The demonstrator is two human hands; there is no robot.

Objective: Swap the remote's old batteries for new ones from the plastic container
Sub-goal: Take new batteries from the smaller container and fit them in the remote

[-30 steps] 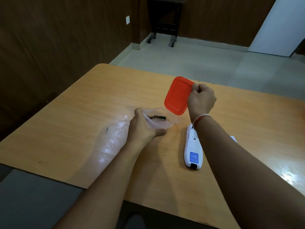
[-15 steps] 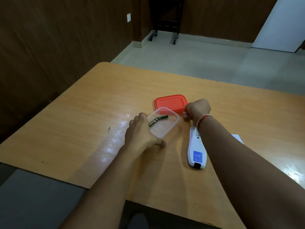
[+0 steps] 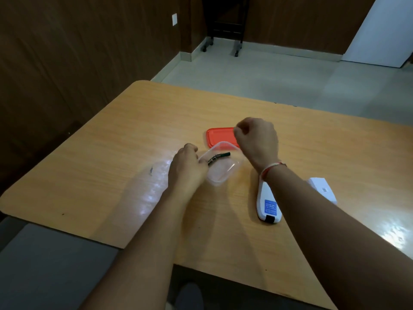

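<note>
A clear plastic container (image 3: 223,173) sits open on the wooden table (image 3: 111,157), with dark batteries (image 3: 220,157) inside near its far left rim. My left hand (image 3: 186,167) grips the container's left edge. The red lid (image 3: 220,136) lies flat on the table just behind the container. My right hand (image 3: 257,139) hovers above the lid's right end, fingers curled and holding nothing. The white remote (image 3: 267,203) lies face down to the right of the container, partly hidden under my right wrist, showing a blue label.
A white flat piece (image 3: 323,190) lies on the table to the right of the remote, partly behind my right forearm. The table's near edge runs below my forearms. A dark wheeled stand (image 3: 225,30) is on the floor far behind.
The red lid went from raised in my right hand down onto the table behind the container. My right hand let go of it and lifted slightly. My left hand stayed on the container.
</note>
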